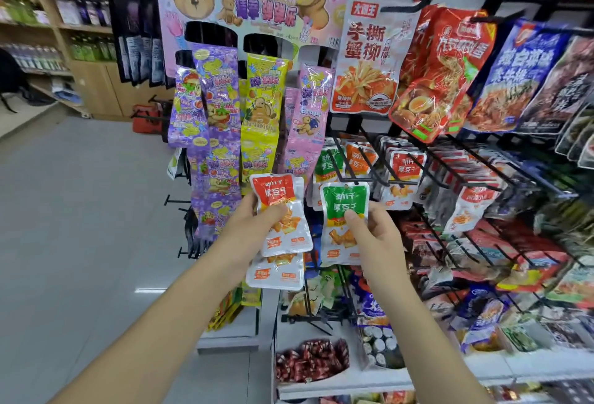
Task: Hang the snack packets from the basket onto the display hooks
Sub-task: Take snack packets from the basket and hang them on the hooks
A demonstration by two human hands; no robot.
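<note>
**While Both Hands Held Packets**

As my left hand clutched the red-topped packets and my right hand pinched the green-topped packet, I judged them light, floppy, slick film, best held near the top hole; display hooks stood just beyond the right hand.

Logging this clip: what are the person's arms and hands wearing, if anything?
Nothing that shows. The left hand and right hand are bare, with no gloves, rings, watch or wristbands. Both forearms are bare down to the frame's lower edge, so no sleeve is in view.
</note>
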